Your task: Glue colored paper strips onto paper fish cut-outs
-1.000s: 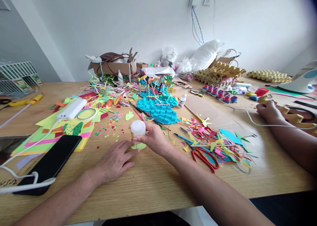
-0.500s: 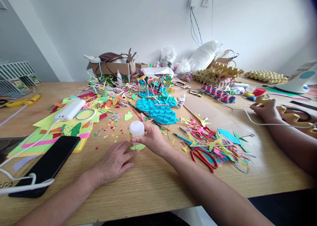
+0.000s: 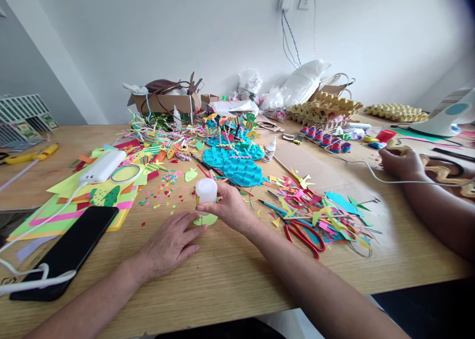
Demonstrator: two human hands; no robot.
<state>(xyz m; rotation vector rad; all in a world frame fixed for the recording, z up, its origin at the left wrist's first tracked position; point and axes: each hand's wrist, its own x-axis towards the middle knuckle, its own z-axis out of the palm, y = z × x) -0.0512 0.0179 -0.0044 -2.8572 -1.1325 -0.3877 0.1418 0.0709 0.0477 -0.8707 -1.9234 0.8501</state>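
My right hand is wrapped round a white glue bottle, tipped so that its round base faces up; its nozzle is out of sight. Directly below lies a light green paper cutout with small dark marks, partly covered by the bottle and my fingers. Flat on the table, my left hand has its fingers spread, the fingertips touching the cutout's left edge. A plain green paper fish lies just beyond, near scattered paper dots.
Red-handled scissors lie among paper scraps on the right. Blue scaled paper pieces and another glue bottle stand farther back. A phone is on the left. Another person's hand holds an egg-carton piece at right.
The glue bottle has lifted slightly and shifted a little right, showing more of the green cutout. My left hand stays in place. The other person's carton piece has turned.
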